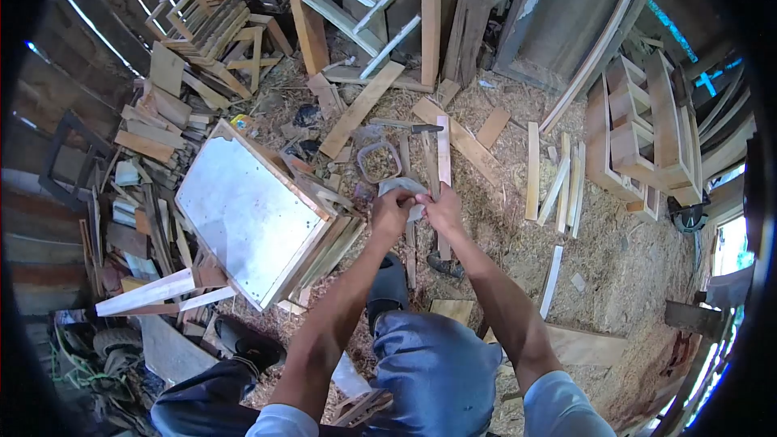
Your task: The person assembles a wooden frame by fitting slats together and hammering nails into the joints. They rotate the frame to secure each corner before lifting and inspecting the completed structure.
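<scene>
We held a small grey plastic bag point(402, 188) out in front of us, above the sawdust-covered floor point(623, 259). Our left hand point(391, 212) and right hand point(442, 209) met at it, fingers pinching its edge. Just beyond lay a container point(379, 162) of small pieces, a knife point(409, 126), and a white-faced panel point(243, 214) to the left.
</scene>
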The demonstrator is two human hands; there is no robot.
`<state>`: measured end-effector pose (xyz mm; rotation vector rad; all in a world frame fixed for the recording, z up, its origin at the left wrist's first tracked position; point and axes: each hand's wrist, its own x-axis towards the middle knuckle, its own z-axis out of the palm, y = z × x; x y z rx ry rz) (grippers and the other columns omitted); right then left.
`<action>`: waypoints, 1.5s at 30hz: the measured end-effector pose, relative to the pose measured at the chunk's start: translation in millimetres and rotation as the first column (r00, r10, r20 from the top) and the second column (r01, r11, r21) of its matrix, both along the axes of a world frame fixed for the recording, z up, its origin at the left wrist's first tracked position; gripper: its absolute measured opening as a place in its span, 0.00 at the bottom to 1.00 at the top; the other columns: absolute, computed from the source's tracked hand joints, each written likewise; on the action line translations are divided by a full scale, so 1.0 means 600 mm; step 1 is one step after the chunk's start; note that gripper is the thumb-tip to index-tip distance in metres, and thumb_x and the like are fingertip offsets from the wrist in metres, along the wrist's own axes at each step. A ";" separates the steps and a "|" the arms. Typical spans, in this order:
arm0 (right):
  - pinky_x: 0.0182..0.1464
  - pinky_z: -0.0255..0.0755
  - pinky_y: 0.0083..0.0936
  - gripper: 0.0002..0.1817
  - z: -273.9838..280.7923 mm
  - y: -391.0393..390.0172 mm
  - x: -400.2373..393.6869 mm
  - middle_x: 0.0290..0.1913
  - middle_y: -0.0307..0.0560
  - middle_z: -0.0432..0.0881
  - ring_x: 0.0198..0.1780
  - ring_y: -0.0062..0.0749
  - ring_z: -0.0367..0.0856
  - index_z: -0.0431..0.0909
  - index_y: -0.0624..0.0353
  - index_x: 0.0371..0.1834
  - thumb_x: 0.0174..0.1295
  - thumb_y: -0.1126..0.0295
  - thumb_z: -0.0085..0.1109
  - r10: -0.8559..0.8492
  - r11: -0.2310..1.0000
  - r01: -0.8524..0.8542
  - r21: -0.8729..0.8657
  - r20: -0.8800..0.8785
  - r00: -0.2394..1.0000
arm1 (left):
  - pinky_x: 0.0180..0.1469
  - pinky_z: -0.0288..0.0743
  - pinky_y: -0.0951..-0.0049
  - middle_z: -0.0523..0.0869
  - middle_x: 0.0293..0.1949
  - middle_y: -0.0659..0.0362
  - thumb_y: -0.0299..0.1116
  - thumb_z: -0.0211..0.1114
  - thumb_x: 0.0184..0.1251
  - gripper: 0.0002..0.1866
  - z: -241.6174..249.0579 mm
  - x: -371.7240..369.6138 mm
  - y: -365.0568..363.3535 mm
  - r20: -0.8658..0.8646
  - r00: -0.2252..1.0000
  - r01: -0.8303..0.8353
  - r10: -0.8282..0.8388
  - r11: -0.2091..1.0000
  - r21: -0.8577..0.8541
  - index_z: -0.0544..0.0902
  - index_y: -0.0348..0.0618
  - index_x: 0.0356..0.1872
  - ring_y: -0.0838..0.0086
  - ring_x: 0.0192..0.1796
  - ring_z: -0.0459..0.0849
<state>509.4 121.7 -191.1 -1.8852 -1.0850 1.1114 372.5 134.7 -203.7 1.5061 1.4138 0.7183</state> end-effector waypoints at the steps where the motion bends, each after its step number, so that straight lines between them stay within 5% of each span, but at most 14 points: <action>1: 0.18 0.71 0.23 0.13 0.008 -0.001 -0.001 0.23 0.42 0.78 0.19 0.23 0.78 0.71 0.63 0.39 0.60 0.72 0.68 0.007 1.000 -0.007 0.012 0.002 1.000 | 0.45 0.79 0.64 0.88 0.39 0.47 0.26 0.66 0.59 0.14 0.000 0.004 -0.003 0.074 0.996 -0.060 0.056 0.997 0.049 0.82 0.37 0.47 0.57 0.41 0.88; 6: 0.16 0.70 0.22 0.13 0.084 0.005 0.000 0.23 0.42 0.78 0.19 0.22 0.78 0.71 0.62 0.39 0.60 0.72 0.68 0.069 0.993 -0.075 -0.087 -0.072 0.995 | 0.46 0.79 0.64 0.87 0.38 0.45 0.23 0.66 0.59 0.15 0.034 0.002 -0.005 0.176 0.983 -0.060 0.052 0.997 0.040 0.81 0.33 0.48 0.59 0.42 0.88; 18: 0.19 0.70 0.20 0.15 0.310 0.018 -0.023 0.21 0.37 0.75 0.19 0.20 0.75 0.71 0.59 0.34 0.55 0.73 0.71 0.430 0.898 -0.383 0.218 -0.245 0.869 | 0.39 0.76 0.74 0.85 0.35 0.56 0.23 0.67 0.58 0.18 0.282 -0.099 -0.028 0.531 0.843 -0.068 -0.086 0.962 0.264 0.79 0.40 0.50 0.77 0.33 0.82; 24: 0.20 0.70 0.19 0.14 0.540 -0.003 -0.155 0.22 0.37 0.75 0.20 0.19 0.74 0.70 0.60 0.32 0.53 0.77 0.71 0.654 0.738 -0.621 0.265 -0.050 0.755 | 0.36 0.76 0.74 0.88 0.31 0.56 0.30 0.68 0.64 0.09 0.459 -0.231 -0.088 0.232 0.972 -0.090 0.018 0.949 0.301 0.84 0.34 0.41 0.78 0.32 0.84; 26: 0.20 0.69 0.19 0.13 0.554 -0.022 -0.213 0.24 0.38 0.76 0.20 0.19 0.75 0.73 0.62 0.34 0.53 0.75 0.71 0.693 0.683 -0.675 0.281 0.043 0.719 | 0.38 0.75 0.72 0.87 0.34 0.53 0.29 0.66 0.65 0.08 0.506 -0.302 -0.144 -0.059 0.994 -0.035 0.091 0.781 0.624 0.84 0.36 0.41 0.73 0.36 0.83; 28: 0.23 0.70 0.20 0.13 0.583 -0.076 -0.276 0.26 0.40 0.79 0.22 0.21 0.76 0.75 0.64 0.36 0.55 0.71 0.71 0.738 0.656 -0.718 0.233 0.005 0.675 | 0.41 0.75 0.73 0.86 0.37 0.56 0.28 0.65 0.67 0.07 0.499 -0.350 -0.181 -0.094 0.990 -0.031 0.110 0.796 0.605 0.84 0.37 0.42 0.75 0.39 0.82; 29: 0.27 0.71 0.21 0.14 0.585 -0.094 -0.287 0.26 0.41 0.80 0.24 0.22 0.78 0.76 0.65 0.38 0.58 0.67 0.69 0.720 0.604 -0.766 0.220 0.261 0.643 | 0.41 0.75 0.73 0.86 0.37 0.56 0.28 0.65 0.67 0.07 0.490 -0.370 -0.201 -0.095 0.989 -0.031 0.111 0.795 0.606 0.84 0.37 0.42 0.75 0.39 0.82; 31: 0.29 0.71 0.22 0.15 0.572 -0.132 -0.306 0.25 0.42 0.80 0.24 0.21 0.78 0.77 0.65 0.40 0.60 0.65 0.67 0.710 0.608 -0.731 0.311 0.198 0.675 | 0.42 0.74 0.73 0.86 0.33 0.57 0.27 0.63 0.67 0.07 0.459 -0.400 -0.234 0.309 0.948 -0.185 0.080 0.926 0.329 0.84 0.39 0.43 0.75 0.37 0.82; 36: 0.28 0.68 0.24 0.15 0.499 -0.214 -0.332 0.23 0.43 0.80 0.23 0.19 0.76 0.76 0.64 0.47 0.67 0.64 0.60 0.487 0.794 -0.460 0.398 0.039 0.873 | 0.45 0.75 0.75 0.86 0.37 0.60 0.28 0.61 0.71 0.09 0.390 -0.430 -0.242 0.376 0.923 -0.148 0.080 0.977 0.154 0.81 0.39 0.49 0.80 0.40 0.81; 39: 0.33 0.71 0.32 0.16 0.470 -0.213 -0.328 0.27 0.51 0.81 0.28 0.34 0.81 0.74 0.64 0.51 0.65 0.66 0.59 0.453 0.801 -0.449 0.397 0.089 0.887 | 0.42 0.76 0.76 0.87 0.32 0.59 0.29 0.63 0.69 0.06 0.370 -0.427 -0.239 0.595 0.784 -0.273 0.179 0.959 0.072 0.83 0.36 0.40 0.79 0.36 0.83; 40: 0.36 0.73 0.36 0.17 0.456 -0.208 -0.322 0.30 0.55 0.82 0.32 0.41 0.83 0.74 0.65 0.52 0.64 0.66 0.59 0.419 0.810 -0.455 0.369 0.178 0.891 | 0.42 0.76 0.76 0.87 0.32 0.59 0.29 0.63 0.69 0.06 0.355 -0.423 -0.240 0.592 0.786 -0.268 0.177 0.961 0.068 0.83 0.36 0.40 0.79 0.36 0.83; 41: 0.20 0.64 0.24 0.15 0.380 -0.186 -0.312 0.19 0.39 0.75 0.17 0.22 0.72 0.73 0.63 0.51 0.67 0.66 0.57 0.351 0.694 -0.491 0.527 0.347 0.870 | 0.39 0.75 0.76 0.87 0.31 0.60 0.29 0.65 0.68 0.07 0.338 -0.418 -0.239 0.492 0.829 -0.335 0.267 0.941 0.054 0.83 0.36 0.39 0.80 0.33 0.81; 44: 0.23 0.67 0.25 0.15 0.371 -0.201 -0.309 0.23 0.42 0.78 0.20 0.23 0.74 0.74 0.63 0.50 0.67 0.64 0.57 0.430 0.832 -0.489 0.260 0.254 0.866 | 0.32 0.73 0.75 0.87 0.30 0.57 0.32 0.69 0.63 0.08 0.328 -0.380 -0.233 0.317 0.854 -0.455 0.412 0.887 0.075 0.85 0.36 0.35 0.80 0.29 0.81; 45: 0.29 0.71 0.30 0.15 0.371 -0.209 -0.313 0.27 0.48 0.80 0.25 0.30 0.78 0.73 0.62 0.50 0.67 0.64 0.56 0.396 0.822 -0.454 0.343 0.228 0.890 | 0.32 0.74 0.73 0.87 0.30 0.56 0.32 0.69 0.62 0.08 0.314 -0.367 -0.226 0.271 0.854 -0.505 0.445 0.834 0.221 0.85 0.36 0.35 0.77 0.29 0.81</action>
